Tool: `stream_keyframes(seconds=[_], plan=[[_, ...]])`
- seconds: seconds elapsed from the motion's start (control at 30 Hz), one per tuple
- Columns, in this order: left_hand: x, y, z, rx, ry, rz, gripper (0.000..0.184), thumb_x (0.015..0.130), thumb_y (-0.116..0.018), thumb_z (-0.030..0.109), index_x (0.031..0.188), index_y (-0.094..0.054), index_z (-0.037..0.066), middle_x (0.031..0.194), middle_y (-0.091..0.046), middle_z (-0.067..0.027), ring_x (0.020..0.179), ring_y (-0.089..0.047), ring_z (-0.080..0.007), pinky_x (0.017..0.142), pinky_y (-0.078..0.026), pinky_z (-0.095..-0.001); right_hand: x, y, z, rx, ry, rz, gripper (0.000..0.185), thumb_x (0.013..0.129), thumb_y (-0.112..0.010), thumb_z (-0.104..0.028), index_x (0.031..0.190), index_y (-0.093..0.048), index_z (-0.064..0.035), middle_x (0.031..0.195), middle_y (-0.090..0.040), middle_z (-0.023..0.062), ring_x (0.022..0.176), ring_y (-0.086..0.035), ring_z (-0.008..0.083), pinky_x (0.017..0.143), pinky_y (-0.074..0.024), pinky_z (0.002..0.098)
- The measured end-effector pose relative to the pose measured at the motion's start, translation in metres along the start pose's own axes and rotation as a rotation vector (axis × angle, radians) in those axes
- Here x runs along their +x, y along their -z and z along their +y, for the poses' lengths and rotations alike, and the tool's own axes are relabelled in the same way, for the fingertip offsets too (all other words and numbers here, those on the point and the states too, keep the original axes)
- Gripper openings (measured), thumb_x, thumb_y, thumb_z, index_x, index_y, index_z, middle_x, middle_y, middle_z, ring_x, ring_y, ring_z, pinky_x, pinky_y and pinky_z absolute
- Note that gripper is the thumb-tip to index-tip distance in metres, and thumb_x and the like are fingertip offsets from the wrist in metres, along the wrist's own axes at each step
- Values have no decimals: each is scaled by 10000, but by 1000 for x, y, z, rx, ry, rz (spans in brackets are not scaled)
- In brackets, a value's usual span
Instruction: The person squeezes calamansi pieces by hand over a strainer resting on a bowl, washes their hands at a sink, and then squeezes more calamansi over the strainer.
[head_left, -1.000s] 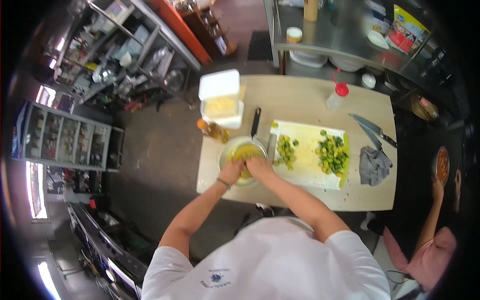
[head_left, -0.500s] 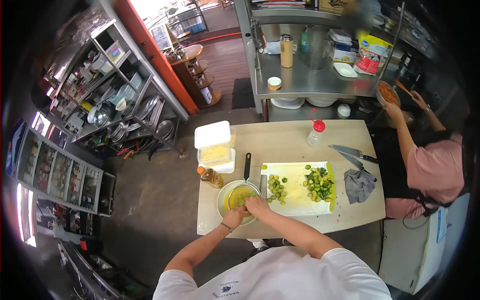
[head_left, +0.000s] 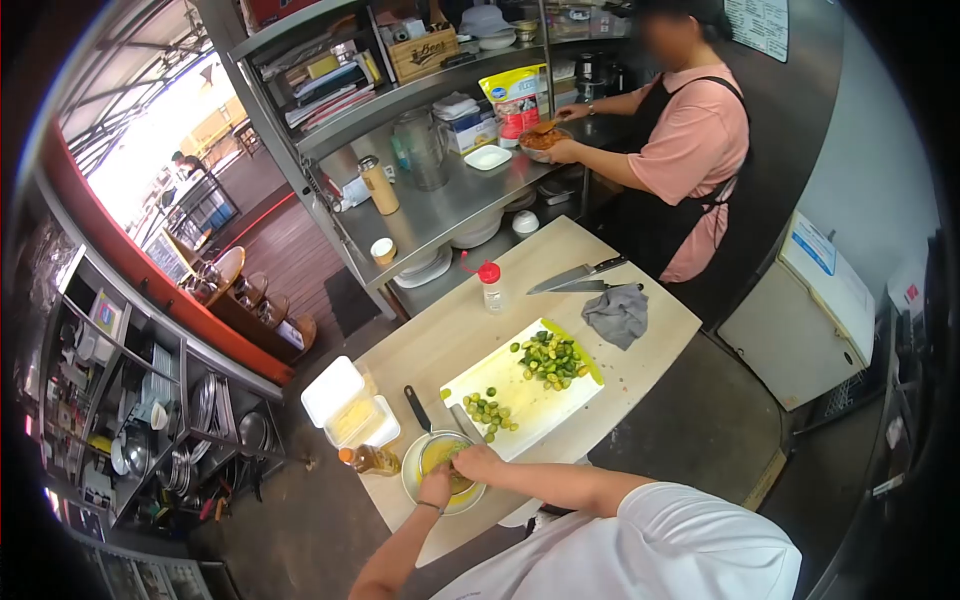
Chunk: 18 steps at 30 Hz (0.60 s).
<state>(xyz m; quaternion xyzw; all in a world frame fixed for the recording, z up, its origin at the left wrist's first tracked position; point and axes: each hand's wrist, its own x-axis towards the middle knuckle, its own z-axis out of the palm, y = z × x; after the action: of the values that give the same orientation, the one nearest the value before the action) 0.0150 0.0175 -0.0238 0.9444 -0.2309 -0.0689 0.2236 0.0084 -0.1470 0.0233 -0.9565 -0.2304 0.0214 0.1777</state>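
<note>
Both hands are together over a strainer (head_left: 433, 457) with a black handle, which rests in a pale bowl (head_left: 411, 476) of yellow liquid. My left hand (head_left: 437, 487) is closed at the strainer's near side, a band on its wrist. My right hand (head_left: 478, 464) is closed at the right rim. What the fingers hold is hidden. Right of the bowl lies a white cutting board (head_left: 522, 409) with a knife at its left edge. On it are a small group of cut green fruit (head_left: 490, 413) and a larger heap (head_left: 553, 360).
An orange-capped bottle (head_left: 372, 461) and an open white container (head_left: 356, 417) stand left of the bowl. Beyond the board are a red-capped bottle (head_left: 491, 289), knives (head_left: 575, 278) and a grey cloth (head_left: 616, 316). Another person (head_left: 690, 140) holds a bowl of reddish food (head_left: 545, 142) at the steel shelf.
The view has swung up and to the right, bringing the other person more fully into sight, now by the shelf. My hands remain over the strainer.
</note>
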Motion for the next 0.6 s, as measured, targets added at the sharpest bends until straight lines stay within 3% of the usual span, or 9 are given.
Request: stream_keyframes(seconds=[0.13,0.23,0.3,0.5,0.6], plan=[[13,-16,8,11,-120,150,108,772,-548,95,856,-562,29,756,-596,-182,689,-585,-349,613,-478,-418,2,-14,2,-37,-76,94,159,773,-495,-146,756,-611,-38,694,-630,110,665,-638,253,570,-507,354],[11,-8,30,60,-40,180,89,755,-559,108,795,-563,28,728,-596,-184,668,-583,-355,607,-477,-419,4,-10,4,-20,-82,108,176,776,-500,-164,742,-621,-41,705,-630,109,685,-639,249,585,-509,353],[4,-21,25,-79,51,313,145,733,-597,159,755,-557,21,701,-594,-188,656,-581,-364,611,-476,-427,2,-6,2,-2,-100,21,189,775,-502,-170,731,-635,-43,735,-635,112,700,-639,250,602,-512,349],[-1,-32,9,-15,252,243,256,671,-681,235,763,-575,20,723,-603,-199,671,-591,-363,616,-476,-437,7,-18,-2,55,-51,-49,199,772,-502,-182,765,-657,-58,801,-644,120,769,-638,259,651,-514,368],[1,-34,4,45,203,194,279,656,-694,254,777,-585,27,730,-607,-197,688,-598,-355,621,-481,-430,10,-16,0,127,-112,-124,202,765,-501,-179,803,-667,-70,843,-649,119,798,-635,269,688,-509,383]])
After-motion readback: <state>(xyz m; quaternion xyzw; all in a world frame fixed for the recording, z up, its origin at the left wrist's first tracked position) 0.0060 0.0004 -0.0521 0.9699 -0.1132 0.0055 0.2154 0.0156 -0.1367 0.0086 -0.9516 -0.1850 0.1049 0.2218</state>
